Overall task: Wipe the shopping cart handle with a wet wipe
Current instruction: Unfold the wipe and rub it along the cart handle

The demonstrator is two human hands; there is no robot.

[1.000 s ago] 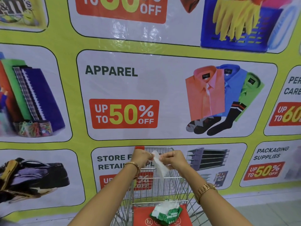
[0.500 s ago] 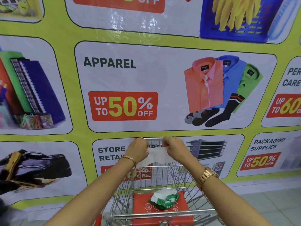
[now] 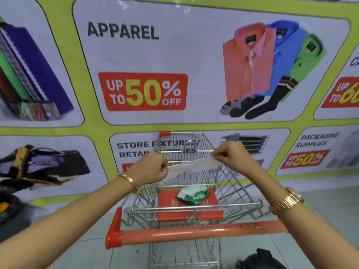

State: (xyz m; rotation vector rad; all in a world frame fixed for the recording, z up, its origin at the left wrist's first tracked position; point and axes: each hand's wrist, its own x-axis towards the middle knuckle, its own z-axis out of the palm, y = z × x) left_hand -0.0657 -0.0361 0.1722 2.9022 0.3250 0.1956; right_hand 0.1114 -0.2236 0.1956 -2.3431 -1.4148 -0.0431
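A white wet wipe (image 3: 191, 165) is stretched out between my two hands, above the wire basket of the shopping cart (image 3: 231, 183). My left hand (image 3: 150, 168) pinches its left end and my right hand (image 3: 232, 156) pinches its right end. Both hands are well above and beyond the cart's orange-red handle (image 3: 194, 234), which runs across the lower middle of the view. A green and white wipe pack (image 3: 193, 194) lies on the red child-seat flap inside the cart.
A large printed sale banner (image 3: 174, 65) covers the wall right behind the cart. Grey tiled floor (image 3: 330, 206) lies under and to the right of the cart. A dark bag (image 3: 260, 261) sits at the bottom right, and another dark object (image 3: 7, 208) at the left edge.
My hands have drawn apart and spread the folded wipe into a wide strip. The view has tilted down, so the cart's handle and seat flap have come into sight.
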